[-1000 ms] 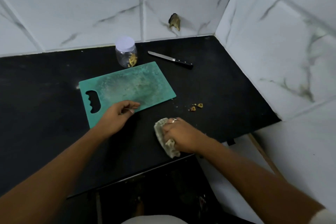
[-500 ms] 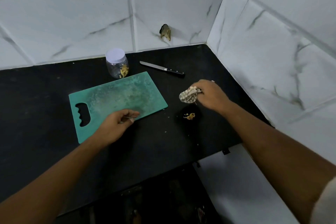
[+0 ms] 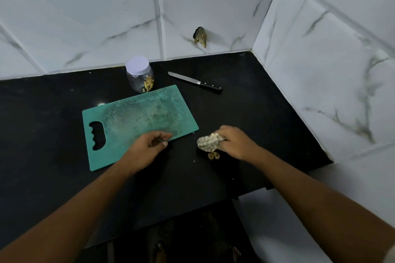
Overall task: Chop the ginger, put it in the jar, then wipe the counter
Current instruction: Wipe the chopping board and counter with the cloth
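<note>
The right hand [image 3: 235, 143] is clamped on a crumpled cloth [image 3: 209, 142], which it presses to the black surface [image 3: 267, 113] at about 4 o'clock from the green chopping board [image 3: 136, 117]. A small heap of ginger scraps [image 3: 213, 156] lies at the cloth's 6 o'clock edge, touching it or nearly so. The left hand [image 3: 147, 147] rests at the board's near edge with its fingers curled, thumb to forefinger — whether it pinches a sliver I cannot tell. The chopped ginger [image 3: 148, 85] sits in the lidded jar [image 3: 140, 76] at the board's 12 o'clock. The knife [image 3: 195, 82] lies at 1 o'clock, well apart from both hands.

The wiping looks underway, and scattering is the likeliest fault. A quick sweep toward 6 o'clock could flick the scraps off the surface's near edge instead of gathering them into the cloth. A stroke toward 12 o'clock could catch the knife, and one against the board's corner could shunt it toward the jar. The board also covers part of the surface — left unlifted, that part goes unwiped.
</note>
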The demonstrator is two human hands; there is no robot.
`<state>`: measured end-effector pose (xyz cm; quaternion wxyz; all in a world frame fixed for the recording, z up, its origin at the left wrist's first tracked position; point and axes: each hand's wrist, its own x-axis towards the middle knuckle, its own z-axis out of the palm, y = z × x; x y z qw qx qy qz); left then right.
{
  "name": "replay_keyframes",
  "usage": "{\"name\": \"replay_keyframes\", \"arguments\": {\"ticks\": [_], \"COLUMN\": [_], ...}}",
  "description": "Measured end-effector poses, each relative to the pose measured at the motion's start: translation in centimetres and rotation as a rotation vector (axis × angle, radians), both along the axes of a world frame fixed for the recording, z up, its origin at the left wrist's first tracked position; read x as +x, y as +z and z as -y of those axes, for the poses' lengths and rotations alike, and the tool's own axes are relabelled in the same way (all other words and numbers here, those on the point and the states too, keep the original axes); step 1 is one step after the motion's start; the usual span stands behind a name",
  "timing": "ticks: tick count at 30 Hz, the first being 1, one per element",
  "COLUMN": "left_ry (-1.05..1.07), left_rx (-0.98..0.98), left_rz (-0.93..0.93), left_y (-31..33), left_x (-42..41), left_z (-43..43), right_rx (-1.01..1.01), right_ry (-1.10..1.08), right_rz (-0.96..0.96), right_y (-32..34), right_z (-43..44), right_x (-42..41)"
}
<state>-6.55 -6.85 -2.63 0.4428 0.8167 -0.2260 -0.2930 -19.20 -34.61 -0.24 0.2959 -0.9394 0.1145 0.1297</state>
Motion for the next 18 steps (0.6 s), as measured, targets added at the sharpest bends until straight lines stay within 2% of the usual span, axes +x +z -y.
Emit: {"name": "replay_keyframes", "arguments": {"ticks": [2,4,6,12,18], "left_ry": [0.005,0.014,0.026,0.023,0.003], "left_rx": [0.003,0.003,0.000,0.002,-0.007], "left_rz": [-0.007,-0.010,-0.018,-0.026,-0.055], "left_y": [0.0,-0.1,-0.2,-0.6,-0.5], "left_x": [0.1,0.0,0.0,0.0,0.0], "left_z": [0.2,0.3,0.2,0.4,1.2], "right_rx": [-0.080,-0.209,-0.284,-0.248,-0.255], "right_ry": [-0.141,-0.203,-0.139,-0.055,0.155], "right_rz": [0.135,0.166,0.100,0.123,0.074], "right_y": [0.7,0.6,-0.3,-2.1,-1.3], "right_z": [1.3,1.8,0.4,-3.7,-5.3], "right_x": [1.2,2.2,2.6,1.5,2.3]}}
